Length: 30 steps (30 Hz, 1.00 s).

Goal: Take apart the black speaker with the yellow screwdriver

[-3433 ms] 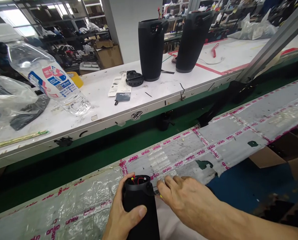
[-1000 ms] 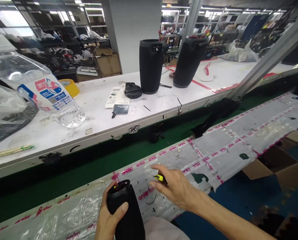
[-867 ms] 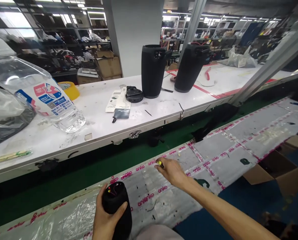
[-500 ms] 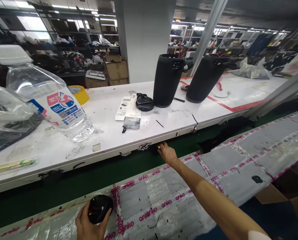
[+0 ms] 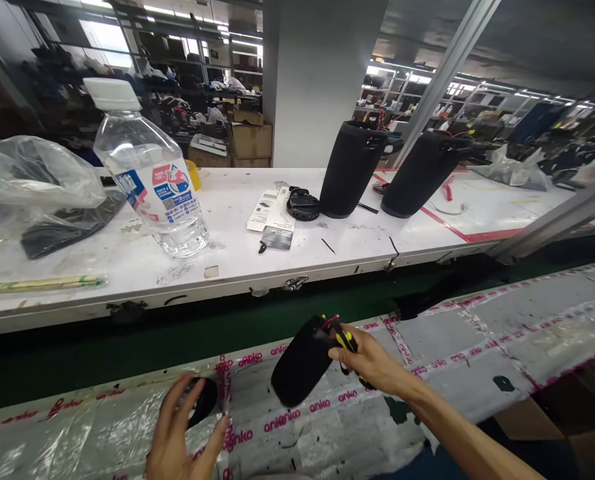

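Note:
Held up over the plastic-covered bench is a black fabric cylinder like a speaker body (image 5: 302, 363), with red and yellow wire ends at its top. My right hand (image 5: 364, 357) is closed around yellow-and-black-handled pliers (image 5: 348, 341) and the top end of this cylinder; the pliers' jaws are hidden. On the left, a round black part (image 5: 204, 403) lies on the plastic sheet. My left hand (image 5: 182, 433) is spread over it with the fingers apart, and I cannot tell whether they touch it.
The white shelf (image 5: 227, 267) ahead carries a clear bottle (image 5: 162, 180), a plastic bag (image 5: 42, 180), printed cards (image 5: 270, 217), a black round part (image 5: 303, 204) and two black speaker bodies (image 5: 352, 170). A dark green strip (image 5: 177, 327) runs below the shelf. A slanted metal post stands at right.
My right hand has come back from the shelf's underside with the cylinder and pliers in view. My left hand has let go of the round black part and spread its fingers.

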Motion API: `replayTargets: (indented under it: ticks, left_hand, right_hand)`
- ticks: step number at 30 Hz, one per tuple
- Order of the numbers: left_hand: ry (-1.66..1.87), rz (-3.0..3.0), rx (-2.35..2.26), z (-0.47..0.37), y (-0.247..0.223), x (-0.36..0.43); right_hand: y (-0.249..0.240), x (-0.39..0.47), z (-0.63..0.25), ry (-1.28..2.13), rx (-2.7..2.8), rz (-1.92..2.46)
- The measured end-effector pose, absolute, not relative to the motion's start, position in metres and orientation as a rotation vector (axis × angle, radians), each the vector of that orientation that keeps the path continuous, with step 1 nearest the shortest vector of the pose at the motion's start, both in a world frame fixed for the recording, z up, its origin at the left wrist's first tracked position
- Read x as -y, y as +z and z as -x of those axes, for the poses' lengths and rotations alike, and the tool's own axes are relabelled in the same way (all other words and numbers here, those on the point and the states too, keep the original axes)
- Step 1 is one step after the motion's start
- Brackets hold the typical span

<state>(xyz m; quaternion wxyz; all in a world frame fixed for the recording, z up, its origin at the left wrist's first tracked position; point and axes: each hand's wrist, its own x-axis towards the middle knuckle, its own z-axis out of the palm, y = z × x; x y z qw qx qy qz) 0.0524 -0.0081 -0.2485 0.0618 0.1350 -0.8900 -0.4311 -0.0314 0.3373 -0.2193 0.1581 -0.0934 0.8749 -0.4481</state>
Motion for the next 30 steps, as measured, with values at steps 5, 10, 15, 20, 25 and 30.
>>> replayTargets:
  ticks: [5,10,15,20,25,30]
  left_hand:
    - [-2.584,0.175,2.602,-0.026,-0.203,-0.036]
    - [-3.026,0.493,2.394,-0.029,-0.187,-0.053]
    - [-2.841,-0.269,2.552,-0.060,-0.188,-0.048]
    - [-2.772,-0.181,2.654,-0.068,-0.186,-0.043]
    - [-2.703,0.168,2.737,-0.065,-0.182,-0.044]
    - [-2.705,0.223,2.707,-0.067,-0.179,-0.047]
  right_hand:
    - [-0.177,-0.317,-0.016,-1.637,-1.985,0.277]
    - [-0.168,-0.304,-0.049,-1.673,-1.931,0.298]
    - [-0.165,-0.303,-0.090,-1.048,-2.694,0.391]
    - [-0.163,-0.298,-0.101,-0.412,-2.870,0.832]
    - [-0.159,-0.291,-0.096,-0.149,-2.942,1.012]
    - [-0.159,-0.288,-0.094,-0.022,-2.908,1.073]
